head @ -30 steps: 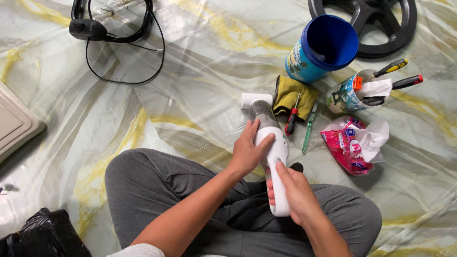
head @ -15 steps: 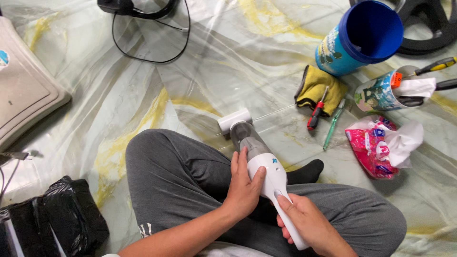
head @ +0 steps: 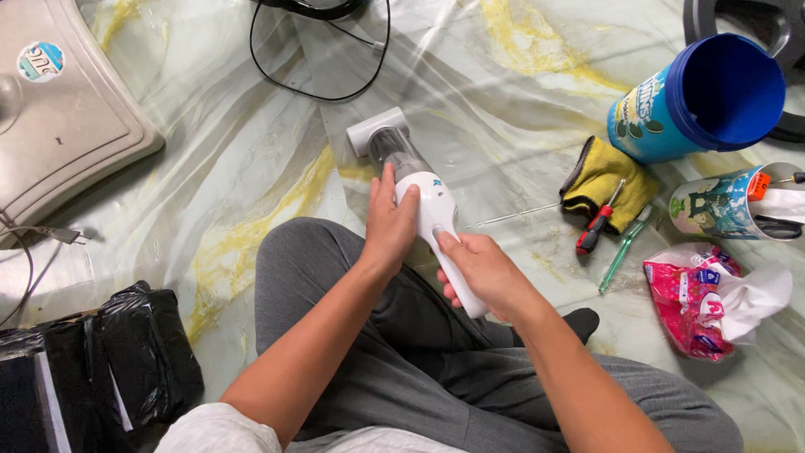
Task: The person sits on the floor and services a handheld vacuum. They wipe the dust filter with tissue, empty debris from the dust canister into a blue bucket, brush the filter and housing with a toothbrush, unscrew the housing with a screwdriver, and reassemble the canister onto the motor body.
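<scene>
A person seated cross-legged on a marbled, plastic-covered floor (head: 251, 168) works on a white handheld vacuum cleaner (head: 423, 205), its clear dust cup and flat nozzle pointing away over the knee. From the left edge: a beige plastic panel (head: 67, 109) and a black plastic-wrapped bundle (head: 126, 352), with a black cable (head: 319, 88) looping above. The left hand (head: 387, 222) is wrapped around the vacuum's body just behind the dust cup; the right hand (head: 482, 273) clasps the slim handle, thumb pressed on top. Compared with half a second ago, the grip is much the same, but the view has swung so the vacuum sits nearer mid-frame, suggesting steady handling rather than a new step. To the right lie a yellow cloth (head: 599, 176), a red-handled screwdriver (head: 594, 228), a green screwdriver (head: 625, 249), a blue canister (head: 696, 96), a printed cup of tools (head: 721, 205) and a pink wipes packet (head: 696, 298).
</scene>
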A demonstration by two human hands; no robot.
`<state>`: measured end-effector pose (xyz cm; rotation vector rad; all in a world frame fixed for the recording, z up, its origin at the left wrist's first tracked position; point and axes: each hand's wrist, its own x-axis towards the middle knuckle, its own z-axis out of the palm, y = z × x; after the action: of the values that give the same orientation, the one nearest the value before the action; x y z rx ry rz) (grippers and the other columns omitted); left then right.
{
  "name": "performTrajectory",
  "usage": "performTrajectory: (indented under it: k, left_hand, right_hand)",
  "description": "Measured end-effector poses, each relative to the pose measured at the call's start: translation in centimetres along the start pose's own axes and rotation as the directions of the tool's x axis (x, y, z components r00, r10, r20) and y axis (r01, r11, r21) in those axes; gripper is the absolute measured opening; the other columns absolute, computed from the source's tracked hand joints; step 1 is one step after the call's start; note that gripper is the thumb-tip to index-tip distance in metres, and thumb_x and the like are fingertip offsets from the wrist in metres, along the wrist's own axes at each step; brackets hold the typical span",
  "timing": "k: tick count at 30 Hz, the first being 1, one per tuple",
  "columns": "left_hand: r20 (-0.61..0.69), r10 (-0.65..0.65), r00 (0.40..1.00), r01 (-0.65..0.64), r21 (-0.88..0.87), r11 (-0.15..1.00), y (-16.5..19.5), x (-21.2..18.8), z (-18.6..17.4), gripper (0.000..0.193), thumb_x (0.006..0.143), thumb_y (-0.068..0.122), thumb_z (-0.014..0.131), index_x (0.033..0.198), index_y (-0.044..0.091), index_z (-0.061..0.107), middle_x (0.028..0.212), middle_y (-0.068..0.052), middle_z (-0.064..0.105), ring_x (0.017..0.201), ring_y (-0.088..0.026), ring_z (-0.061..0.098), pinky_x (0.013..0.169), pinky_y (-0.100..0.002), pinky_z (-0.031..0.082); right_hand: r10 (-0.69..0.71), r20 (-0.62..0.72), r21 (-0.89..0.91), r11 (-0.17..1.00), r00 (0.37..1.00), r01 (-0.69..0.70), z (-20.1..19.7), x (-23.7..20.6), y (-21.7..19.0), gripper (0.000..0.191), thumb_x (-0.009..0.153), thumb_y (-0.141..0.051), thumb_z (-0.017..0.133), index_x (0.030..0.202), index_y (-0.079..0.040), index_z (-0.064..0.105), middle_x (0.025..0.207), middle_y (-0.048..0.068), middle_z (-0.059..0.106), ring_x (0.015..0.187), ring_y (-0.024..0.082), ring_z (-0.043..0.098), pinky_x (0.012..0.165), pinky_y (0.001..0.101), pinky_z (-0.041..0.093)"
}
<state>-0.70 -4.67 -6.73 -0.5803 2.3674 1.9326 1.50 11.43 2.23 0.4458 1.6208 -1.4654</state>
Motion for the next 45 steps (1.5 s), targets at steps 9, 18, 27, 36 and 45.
performTrajectory:
  k: [9,18,27,36,45]
  left_hand:
    - [0.169,-0.164,0.972,0.169,-0.016,0.985,1.8,-11.0,4.1,0.089,0.102,0.035,0.053,0.160,-0.004,-0.003,0.162,-0.041,-0.012,0.156,-0.047,-0.006,0.124,-0.043,0.017]
    - [0.429,-0.140,0.892,0.141,0.029,0.990,4.0,-17.7,8.5,0.095,0.100,0.035,0.058,0.159,-0.006,-0.004,0.160,-0.044,-0.013,0.156,-0.048,0.001,0.123,-0.041,0.021]
    - [0.530,-0.123,0.839,0.042,0.163,0.986,5.4,-19.9,11.9,0.093,0.094,0.039,0.065,0.160,-0.002,0.016,0.163,-0.040,0.003,0.151,-0.047,0.024,0.119,-0.039,0.030]
    - [0.446,0.058,0.893,-0.126,0.125,0.984,4.2,-15.7,13.6,0.092,0.091,0.041,0.073,0.156,-0.006,0.029,0.161,-0.037,0.025,0.154,-0.041,0.028,0.120,-0.040,0.030]
    - [0.424,0.131,0.896,-0.183,0.083,0.980,4.2,-7.0,17.4,0.091,0.088,0.045,0.074,0.156,0.000,0.037,0.161,-0.035,0.029,0.152,-0.039,0.034,0.119,-0.039,0.034]
  right_hand:
    - [0.201,0.024,-0.185,0.964,0.979,-0.193,-6.3,-6.0,3.7,0.036,0.098,-0.041,0.052,0.098,-0.006,0.063,0.071,0.003,0.060,0.050,0.011,0.056,0.042,0.0282,0.049]
    - [0.269,-0.136,0.027,0.963,0.953,-0.268,-10.0,-13.8,12.8,0.046,0.099,-0.048,0.052,0.095,-0.004,0.063,0.070,0.003,0.062,0.048,0.012,0.057,0.042,0.0296,0.051]
    - [0.229,-0.225,0.326,0.934,0.947,-0.148,-9.9,-17.7,18.2,0.045,0.096,-0.047,0.053,0.102,-0.005,0.068,0.067,0.004,0.061,0.047,0.012,0.056,0.041,0.0284,0.048]
    - [0.120,-0.325,0.350,0.937,0.938,0.002,-8.8,-14.4,16.5,0.046,0.099,-0.045,0.049,0.097,-0.001,0.062,0.069,0.006,0.063,0.049,0.013,0.059,0.042,0.0311,0.052]
    - [0.021,-0.404,0.393,0.907,0.914,0.153,-11.2,-8.7,10.8,0.046,0.100,-0.045,0.050,0.104,-0.001,0.062,0.073,0.007,0.064,0.052,0.013,0.060,0.045,0.0308,0.053]
